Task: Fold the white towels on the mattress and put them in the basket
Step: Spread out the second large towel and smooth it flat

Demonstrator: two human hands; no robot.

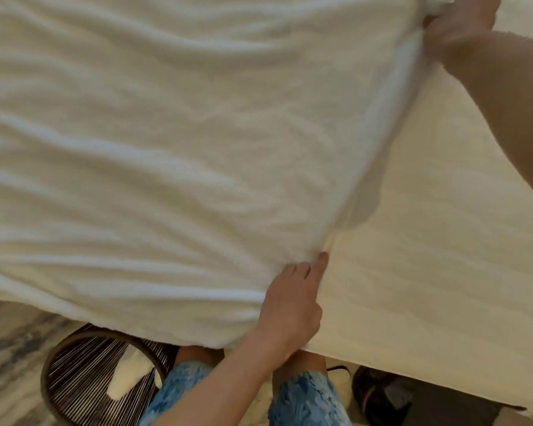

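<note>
A large white towel [173, 142] lies spread and rippled over the cream mattress [428, 256], covering most of the view and hanging past the near edge. My left hand [293, 305] pinches the towel's near right corner, index finger stretched along its edge. My right hand [462, 23], blurred at the top right, grips the towel's far right corner. The round dark wire basket [74, 379] stands on the floor at the lower left, with white cloth inside it.
My knees in blue patterned shorts [302, 398] press against the mattress edge. A dark object [382, 392] sits on the floor under the mattress at the lower right. Marbled floor [6, 348] shows at the left.
</note>
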